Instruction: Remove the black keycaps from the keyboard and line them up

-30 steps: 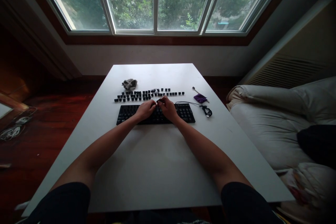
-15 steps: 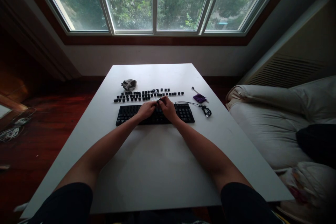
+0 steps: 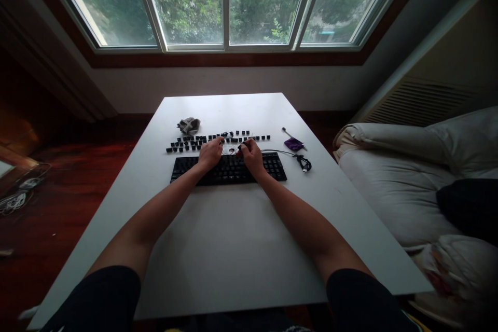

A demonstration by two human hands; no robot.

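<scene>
A black keyboard lies across the white table, partly under my hands. My left hand is over its back edge, with fingers reaching toward the loose black keycaps behind it; nothing shows in its fingers, though the tips are hard to make out. My right hand is closed above the keyboard's back edge. Pinched in its fingertips is a small black piece, too small to name surely. A small white round dish sits between the hands, partly hidden.
A crumpled grey cloth lies at the back left. To the right are a purple cloth, a thin brush-like stick and a coiled black cable. A pale sofa stands beside the table.
My hands were together over the keyboard; they are now apart. My left hand has moved left and back toward the keycaps, uncovering the white dish. The view has shifted slightly.
</scene>
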